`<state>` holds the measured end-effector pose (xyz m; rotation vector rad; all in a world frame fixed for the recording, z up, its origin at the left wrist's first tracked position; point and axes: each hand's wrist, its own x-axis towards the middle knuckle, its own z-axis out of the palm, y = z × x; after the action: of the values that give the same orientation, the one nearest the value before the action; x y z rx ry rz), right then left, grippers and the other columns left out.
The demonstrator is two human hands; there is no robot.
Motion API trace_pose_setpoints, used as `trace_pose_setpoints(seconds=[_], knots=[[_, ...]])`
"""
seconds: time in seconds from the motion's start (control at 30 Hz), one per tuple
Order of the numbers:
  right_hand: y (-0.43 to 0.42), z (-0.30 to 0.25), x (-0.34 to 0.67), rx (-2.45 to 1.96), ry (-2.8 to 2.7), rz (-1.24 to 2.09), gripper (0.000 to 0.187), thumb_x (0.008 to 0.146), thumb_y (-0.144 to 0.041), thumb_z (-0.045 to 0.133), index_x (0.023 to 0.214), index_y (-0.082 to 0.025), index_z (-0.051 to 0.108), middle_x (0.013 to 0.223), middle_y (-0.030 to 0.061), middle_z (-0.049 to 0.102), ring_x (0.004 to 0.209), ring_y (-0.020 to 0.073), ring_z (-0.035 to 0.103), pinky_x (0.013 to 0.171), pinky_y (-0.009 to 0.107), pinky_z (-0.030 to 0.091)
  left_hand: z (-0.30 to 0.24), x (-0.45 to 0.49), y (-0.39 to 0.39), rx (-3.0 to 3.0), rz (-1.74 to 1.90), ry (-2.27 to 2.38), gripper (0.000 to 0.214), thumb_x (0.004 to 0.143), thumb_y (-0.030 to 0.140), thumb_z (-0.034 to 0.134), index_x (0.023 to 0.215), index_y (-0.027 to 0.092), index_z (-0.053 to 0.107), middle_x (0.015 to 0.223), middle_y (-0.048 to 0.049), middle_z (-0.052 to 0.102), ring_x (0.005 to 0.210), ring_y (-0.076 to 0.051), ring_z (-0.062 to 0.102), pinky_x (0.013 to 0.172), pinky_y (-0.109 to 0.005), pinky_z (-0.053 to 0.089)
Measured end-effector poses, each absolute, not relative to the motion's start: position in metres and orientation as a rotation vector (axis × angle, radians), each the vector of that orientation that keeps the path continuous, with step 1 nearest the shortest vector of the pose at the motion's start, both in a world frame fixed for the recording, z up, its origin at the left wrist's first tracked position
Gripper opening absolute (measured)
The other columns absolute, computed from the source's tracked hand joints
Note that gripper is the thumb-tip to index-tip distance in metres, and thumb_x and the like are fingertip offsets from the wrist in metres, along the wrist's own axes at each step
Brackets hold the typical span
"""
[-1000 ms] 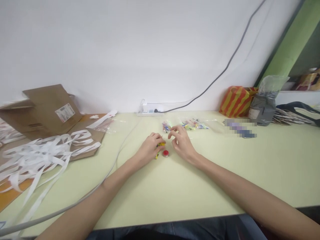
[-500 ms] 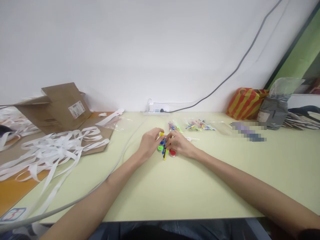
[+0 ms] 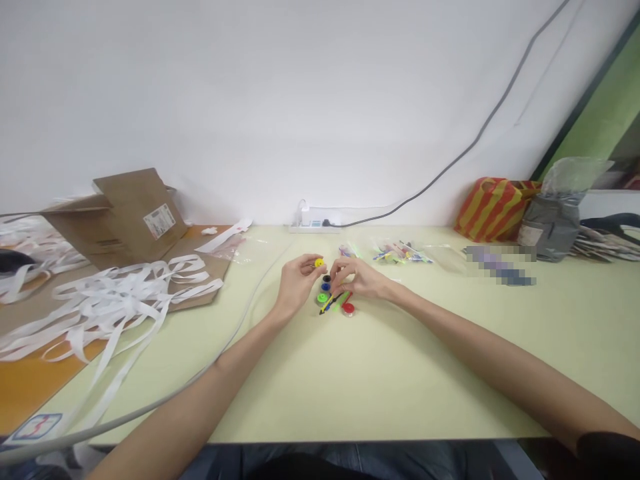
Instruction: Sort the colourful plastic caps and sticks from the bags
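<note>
My left hand (image 3: pixel 299 277) pinches a small yellow disc (image 3: pixel 319 263) between thumb and fingertips, above the table. Facing it, my right hand (image 3: pixel 354 277) has its fingers bent together around the upper ends of thin plastic sticks (image 3: pixel 329 305) in yellow, blue and dark colours. Just below and between the hands lie a black disc (image 3: pixel 327 278), a blue disc (image 3: pixel 325 287) and a larger green disc (image 3: pixel 322 299). A red disc (image 3: pixel 348 309) lies under my right hand, beside green and red sticks.
Behind my hands are clear bags of coloured sticks (image 3: pixel 400 252). White ribbon (image 3: pixel 115 293) and an opened cardboard box (image 3: pixel 135 207) fill the left side. A grey cable (image 3: pixel 240 320) crosses near my left forearm. A power strip (image 3: pixel 315 228) and a striped bag (image 3: pixel 493 208) stand by the wall.
My left hand has lifted the yellow disc slightly away from the other discs. The sticks at my right fingers have swung from nearly upright in view to slanted, uncovering the black disc.
</note>
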<state>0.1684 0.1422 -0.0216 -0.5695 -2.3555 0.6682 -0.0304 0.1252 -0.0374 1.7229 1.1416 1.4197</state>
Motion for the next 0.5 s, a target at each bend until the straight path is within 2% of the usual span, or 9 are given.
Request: trace_pose_setpoints(seconds=[0.1,0.23,0.3,0.37,0.5], knots=[[0.129,-0.01,0.175,-0.65,-2.125,0.754,0.02,0.082,-0.04,0.073,0.079,-0.02,0.075,0.088,0.0054,0.07,0.087,0.02,0.063,0.087,0.035,0.047,-0.032,-0.029,0.119,1.785,1.42,1.14,0.032,0.079,0.037,0.073,0.104,0.016,0.071,0.096,-0.0075,0.075,0.083,-0.022,0.074,0.076,-0.031,0.059],[0.097,-0.007,0.179,-0.791,-1.713,0.959,0.03,0.081,-0.048,0.072,0.086,-0.018,0.071,0.082,0.0051,0.071,0.083,0.0199,0.066,0.081,0.034,0.05,-0.025,-0.016,0.1,1.975,1.267,1.06,0.029,0.085,0.04,0.068,0.103,0.018,0.074,0.077,-0.0026,0.073,0.065,-0.016,0.068,0.059,-0.025,0.053],[0.084,-0.01,0.178,-0.79,-1.572,1.064,0.032,0.078,-0.049,0.075,0.087,-0.018,0.071,0.084,0.0057,0.071,0.082,0.0197,0.065,0.079,0.033,0.05,-0.024,-0.008,0.091,1.994,1.226,0.996,0.031,0.086,0.041,0.067,0.104,0.018,0.075,0.077,-0.0025,0.073,0.061,-0.015,0.066,0.055,-0.023,0.051],[0.077,-0.014,0.176,-0.793,-1.487,1.108,0.034,0.075,-0.05,0.077,0.087,-0.018,0.072,0.086,0.0061,0.071,0.082,0.0197,0.065,0.079,0.033,0.051,-0.024,-0.003,0.085,1.974,1.219,0.958,0.032,0.085,0.041,0.068,0.106,0.018,0.075,0.083,-0.0034,0.075,0.063,-0.015,0.067,0.056,-0.024,0.053],[0.077,-0.024,0.174,-0.817,-1.493,1.172,0.037,0.074,-0.051,0.077,0.087,-0.017,0.07,0.079,0.0057,0.07,0.075,0.0196,0.066,0.076,0.034,0.052,-0.024,-0.001,0.081,2.003,1.181,0.897,0.032,0.084,0.042,0.07,0.104,0.018,0.075,0.086,-0.0044,0.077,0.074,-0.02,0.073,0.068,-0.027,0.059]])
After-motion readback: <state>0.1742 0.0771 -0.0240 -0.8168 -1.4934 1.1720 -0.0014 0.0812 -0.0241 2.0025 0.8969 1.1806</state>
